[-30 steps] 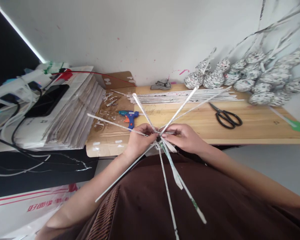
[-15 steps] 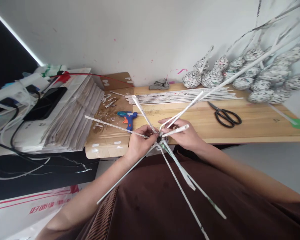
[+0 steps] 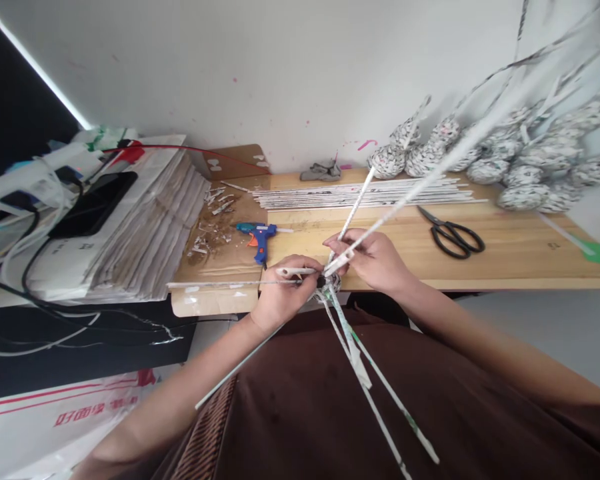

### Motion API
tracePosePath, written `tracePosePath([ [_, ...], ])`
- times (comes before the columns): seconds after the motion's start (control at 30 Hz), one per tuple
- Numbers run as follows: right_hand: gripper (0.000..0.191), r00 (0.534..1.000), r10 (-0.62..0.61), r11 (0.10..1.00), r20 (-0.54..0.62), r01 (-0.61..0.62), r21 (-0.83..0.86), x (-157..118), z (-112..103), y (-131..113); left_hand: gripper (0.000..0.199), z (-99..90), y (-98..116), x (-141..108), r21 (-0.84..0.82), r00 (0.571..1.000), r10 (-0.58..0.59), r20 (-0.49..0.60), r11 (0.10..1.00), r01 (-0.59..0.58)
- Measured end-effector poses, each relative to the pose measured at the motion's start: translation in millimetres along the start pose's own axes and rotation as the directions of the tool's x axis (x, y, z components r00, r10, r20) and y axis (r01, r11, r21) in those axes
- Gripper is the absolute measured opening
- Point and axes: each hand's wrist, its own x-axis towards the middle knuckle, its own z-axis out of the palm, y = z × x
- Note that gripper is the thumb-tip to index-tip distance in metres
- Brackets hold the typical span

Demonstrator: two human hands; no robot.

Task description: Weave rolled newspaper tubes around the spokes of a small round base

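Note:
A small woven piece of rolled newspaper tubes [image 3: 334, 285] sits before my body at the table's front edge, paper tubes radiating from it. My left hand [image 3: 287, 293] is closed on its left side, with two tubes passing by the fingers. My right hand [image 3: 370, 260] pinches a paper tube [image 3: 359, 203] that slants up and away. A longer tube [image 3: 430, 173] runs from the weave to the upper right, past my right fingers. Several tubes [image 3: 375, 393] hang down over the brown clothing. Fingers hide part of the weave.
Behind lie a row of loose paper tubes [image 3: 330, 197] and a grey lump [image 3: 321, 171]. A blue glue gun [image 3: 263, 241] rests on cardboard [image 3: 205, 300]. Black-handled scissors [image 3: 453, 235] lie right. Woven paper gourds [image 3: 530, 160] stand against the wall; stacked paper [image 3: 145, 233] holds a phone [image 3: 94, 203].
The tubes near my left hand have swung lower and flatter. My right hand has shifted slightly, and the tube in its fingers now stands more upright. The long tube has moved too.

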Motion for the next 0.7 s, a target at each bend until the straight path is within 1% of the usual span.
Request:
tracePosePath([
  [0.07,0.044,0.997,0.074,0.996,0.016,-0.075,0.04,1.4,-0.3,-2.4,0.01,-1.0,1.6,-0.1,0.018,0.999,0.031,0.024,0.999,-0.032],
  [0.1,0.047,0.995,0.096,0.993,0.016,-0.097,0.068,1.9,-0.3,-3.2,0.011,-1.3,2.6,-0.2,0.009,0.999,0.028,0.041,1.0,-0.029],
  [0.17,0.052,0.995,0.102,0.989,0.013,-0.103,0.105,2.7,0.0,-4.1,0.009,-1.0,4.7,-0.3,-0.028,0.998,-0.004,0.061,1.0,0.006],
  [0.27,0.054,0.995,0.09,0.99,0.052,-0.095,0.105,3.4,1.0,-4.1,0.011,0.6,7.3,1.2,-0.104,0.991,-0.132,0.031,0.985,0.134],
  [0.37,0.051,0.995,0.059,0.992,0.084,-0.068,0.107,4.1,1.0,-4.6,0.016,2.5,8.4,4.7,-0.136,0.965,-0.261,0.039,0.955,0.264],
  [0.47,0.048,0.994,0.014,0.994,0.107,-0.026,0.104,4.3,-1.0,-6.5,0.015,3.9,7.6,7.7,-0.16,0.955,-0.291,0.055,0.941,0.297],
  [0.57,0.044,0.992,-0.006,0.993,0.125,-0.009,0.115,3.5,-3.0,-7.8,0.017,5.0,5.6,8.8,-0.231,0.946,-0.32,0.054,0.918,0.324],
  [0.63,0.042,0.991,-0.021,0.994,0.134,0.006,0.109,2.5,-2.6,-7.8,0.025,5.4,4.6,8.7,-0.259,0.94,-0.333,0.081,0.903,0.342],
  [0.7,0.041,0.99,-0.038,0.996,0.138,0.027,0.079,1.0,-1.0,-7.9,0.022,5.7,4.8,8.2,-0.238,0.937,-0.328,0.121,0.907,0.348],
])
